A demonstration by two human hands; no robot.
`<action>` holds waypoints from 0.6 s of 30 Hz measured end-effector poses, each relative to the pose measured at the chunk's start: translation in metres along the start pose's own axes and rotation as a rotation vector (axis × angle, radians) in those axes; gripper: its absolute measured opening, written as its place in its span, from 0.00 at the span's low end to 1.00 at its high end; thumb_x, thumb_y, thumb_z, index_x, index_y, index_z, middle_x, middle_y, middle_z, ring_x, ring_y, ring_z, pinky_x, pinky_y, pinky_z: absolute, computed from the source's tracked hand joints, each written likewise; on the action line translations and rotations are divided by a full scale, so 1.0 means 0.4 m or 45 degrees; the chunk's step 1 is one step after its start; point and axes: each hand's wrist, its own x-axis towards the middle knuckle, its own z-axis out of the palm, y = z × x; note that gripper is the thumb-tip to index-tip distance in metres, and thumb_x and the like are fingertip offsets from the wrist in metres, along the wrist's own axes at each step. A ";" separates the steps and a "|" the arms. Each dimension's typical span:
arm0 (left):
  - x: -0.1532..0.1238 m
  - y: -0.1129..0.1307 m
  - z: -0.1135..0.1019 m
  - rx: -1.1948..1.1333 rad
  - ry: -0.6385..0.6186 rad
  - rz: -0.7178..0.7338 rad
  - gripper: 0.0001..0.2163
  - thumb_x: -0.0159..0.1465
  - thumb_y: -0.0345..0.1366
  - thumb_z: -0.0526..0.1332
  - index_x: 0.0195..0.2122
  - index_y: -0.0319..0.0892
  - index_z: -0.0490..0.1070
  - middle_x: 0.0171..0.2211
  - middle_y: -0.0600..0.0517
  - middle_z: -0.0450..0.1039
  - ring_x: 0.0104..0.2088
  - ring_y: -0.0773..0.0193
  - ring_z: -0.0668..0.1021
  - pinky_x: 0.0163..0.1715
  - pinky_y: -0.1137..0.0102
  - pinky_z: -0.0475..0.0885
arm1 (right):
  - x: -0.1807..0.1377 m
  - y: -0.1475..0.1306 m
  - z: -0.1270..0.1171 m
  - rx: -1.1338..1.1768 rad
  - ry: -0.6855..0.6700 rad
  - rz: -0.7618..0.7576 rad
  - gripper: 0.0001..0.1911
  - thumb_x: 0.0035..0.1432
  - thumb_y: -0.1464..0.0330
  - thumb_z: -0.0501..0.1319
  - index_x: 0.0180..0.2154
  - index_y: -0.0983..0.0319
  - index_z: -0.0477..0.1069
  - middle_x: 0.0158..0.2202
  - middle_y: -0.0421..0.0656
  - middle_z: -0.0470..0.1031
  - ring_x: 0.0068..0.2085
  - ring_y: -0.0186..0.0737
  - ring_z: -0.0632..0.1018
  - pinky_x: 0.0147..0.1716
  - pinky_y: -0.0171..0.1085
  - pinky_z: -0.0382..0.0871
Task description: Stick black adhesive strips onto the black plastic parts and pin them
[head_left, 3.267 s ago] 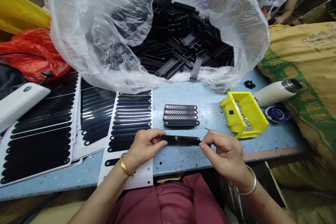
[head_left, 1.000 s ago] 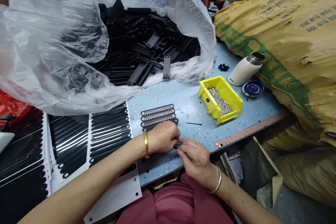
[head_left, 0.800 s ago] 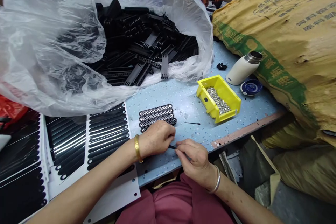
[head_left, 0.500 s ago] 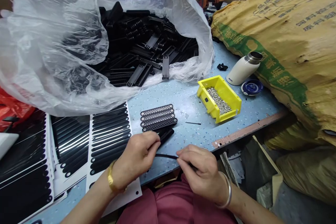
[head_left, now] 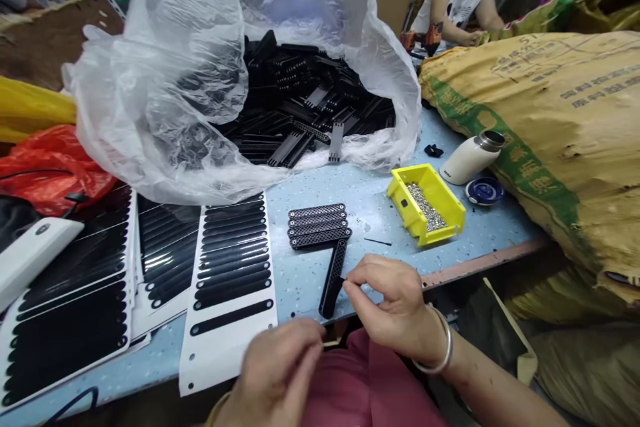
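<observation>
A black perforated bar (head_left: 333,277) lies almost upright in the picture on the blue table (head_left: 320,187), near its front edge. My right hand (head_left: 393,303) pinches thumb and forefinger at the bar's right edge. My left hand (head_left: 280,367) is low over my lap, blurred, with its fingers pressed together on something thin that I cannot make out. Just beyond the bar, several like bars (head_left: 319,225) lie side by side in a neat row.
An open clear plastic bag (head_left: 165,100) full of black parts fills the back. White sheets of black stickers (head_left: 233,260) lie left. A yellow bin of screws (head_left: 425,203), white bottle (head_left: 470,157), blue cap (head_left: 484,191) and yellow sack (head_left: 550,127) are right. Another person (head_left: 460,0) sits behind.
My left hand has drawn back from the table toward my lap. The black bar now lies turned lengthwise toward me, with my right hand raised at its edge. The camera tilted up.
</observation>
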 end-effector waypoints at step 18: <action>-0.032 -0.087 0.063 0.470 0.225 0.196 0.12 0.58 0.19 0.48 0.28 0.42 0.65 0.28 0.46 0.71 0.27 0.59 0.71 0.27 0.66 0.67 | 0.067 -0.051 0.019 0.139 -0.039 0.276 0.10 0.49 0.75 0.60 0.18 0.63 0.69 0.17 0.38 0.69 0.20 0.31 0.69 0.22 0.31 0.62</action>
